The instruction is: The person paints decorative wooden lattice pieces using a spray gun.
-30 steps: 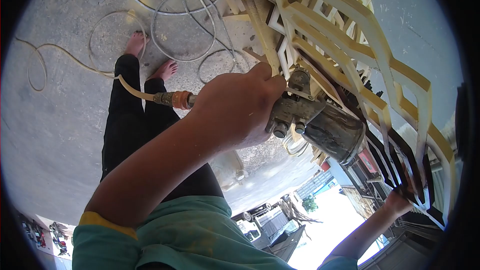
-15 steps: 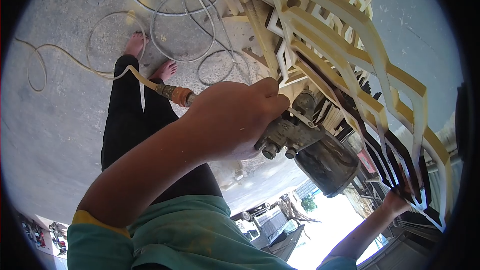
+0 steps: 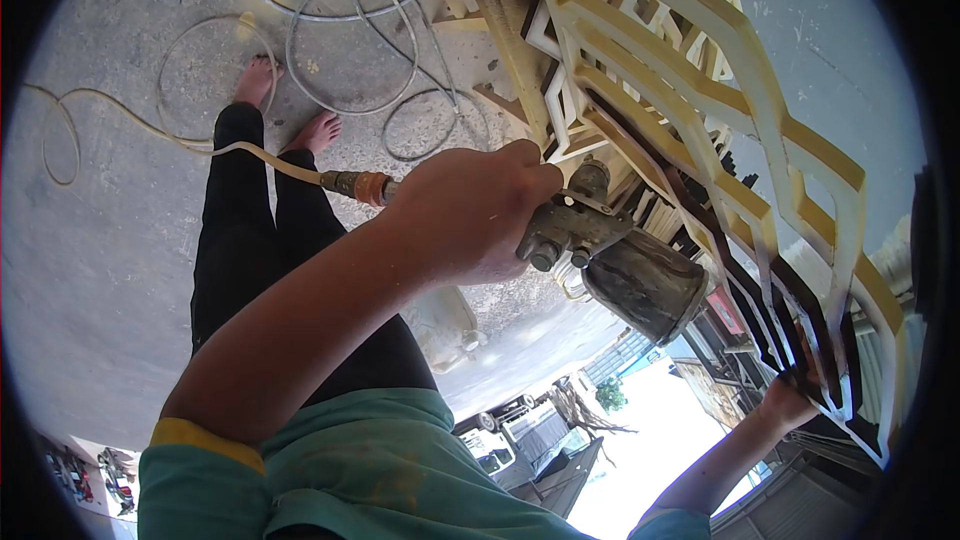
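Note:
My left hand (image 3: 475, 210) is closed around the handle of a metal spray gun (image 3: 575, 230), the back of the hand toward me. A dark, stained paint cup (image 3: 645, 285) is attached to the gun. From the handle end, an orange-and-brass coupling (image 3: 360, 186) joins a pale air hose (image 3: 250, 150). At the far right, my right hand (image 3: 788, 403) is wrapped around the lower end of a cream-yellow lattice frame (image 3: 760, 110). Several of its zigzag bars are dark brown near that hand. The gun's nozzle end points toward the lattice, apart from it. My right fingers are partly hidden by the bars.
Looped hoses (image 3: 350, 70) lie on the concrete floor (image 3: 110, 260) around my bare feet (image 3: 315, 130). More lattice pieces (image 3: 690, 0) stand behind the held one. A parked truck (image 3: 535, 435) and bright daylight are behind me, beside a metal shed wall (image 3: 780, 505).
The spray gun and my left hand have shifted slightly up and to the left in view. My right hand stays on the lattice at nearly the same spot.

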### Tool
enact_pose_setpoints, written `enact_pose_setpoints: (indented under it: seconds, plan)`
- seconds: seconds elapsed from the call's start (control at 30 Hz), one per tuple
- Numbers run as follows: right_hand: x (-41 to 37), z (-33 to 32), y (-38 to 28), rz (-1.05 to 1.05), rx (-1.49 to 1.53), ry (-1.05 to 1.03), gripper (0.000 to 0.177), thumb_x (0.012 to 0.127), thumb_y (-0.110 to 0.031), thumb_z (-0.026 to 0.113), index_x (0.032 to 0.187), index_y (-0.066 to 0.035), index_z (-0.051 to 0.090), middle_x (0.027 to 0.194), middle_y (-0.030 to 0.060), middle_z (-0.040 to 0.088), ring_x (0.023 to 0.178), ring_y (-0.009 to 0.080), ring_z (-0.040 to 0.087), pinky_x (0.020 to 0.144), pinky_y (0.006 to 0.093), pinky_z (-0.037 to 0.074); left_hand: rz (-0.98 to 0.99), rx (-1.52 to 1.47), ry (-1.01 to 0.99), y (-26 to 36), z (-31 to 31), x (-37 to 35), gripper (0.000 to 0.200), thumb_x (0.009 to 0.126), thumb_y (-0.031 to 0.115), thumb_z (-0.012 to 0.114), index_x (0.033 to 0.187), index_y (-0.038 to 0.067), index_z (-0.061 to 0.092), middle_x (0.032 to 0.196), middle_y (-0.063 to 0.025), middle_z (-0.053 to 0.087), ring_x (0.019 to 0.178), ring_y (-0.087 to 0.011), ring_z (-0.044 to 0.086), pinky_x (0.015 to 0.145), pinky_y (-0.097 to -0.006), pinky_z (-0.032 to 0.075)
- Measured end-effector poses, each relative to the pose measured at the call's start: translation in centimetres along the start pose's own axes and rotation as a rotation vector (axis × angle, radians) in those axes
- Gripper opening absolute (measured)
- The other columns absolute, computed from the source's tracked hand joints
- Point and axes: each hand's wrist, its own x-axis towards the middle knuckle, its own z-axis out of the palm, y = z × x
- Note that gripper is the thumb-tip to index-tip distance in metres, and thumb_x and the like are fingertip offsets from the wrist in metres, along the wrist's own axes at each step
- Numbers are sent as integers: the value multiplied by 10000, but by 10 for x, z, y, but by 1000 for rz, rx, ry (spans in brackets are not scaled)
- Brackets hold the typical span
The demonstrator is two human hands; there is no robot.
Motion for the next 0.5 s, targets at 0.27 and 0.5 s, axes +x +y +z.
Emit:
enact_pose_setpoints:
  seconds: [0.27, 0.5]
  plan:
    - [-6, -8, 2, -6, -73, 133, 257, 955, -283, 540, 1036, -57, 632, 1015, 81, 679, 1054, 255, 648, 1066, 463, 411, 36, 5, 12, 9, -5, -3, 536, 617, 141, 822, 1110, 103, 615, 1010, -81, 602, 849, -304, 669, 726, -422, 542]
    - [-7, 2, 1, -13, -184, 181, 353, 977, -318, 517, 1148, -23, 607, 1116, 142, 677, 1091, 287, 644, 1040, 449, 451, 22, 48, 120, -13, -3, 8, 521, 611, 107, 806, 1097, 90, 621, 1019, -87, 608, 876, -302, 670, 765, -414, 546]
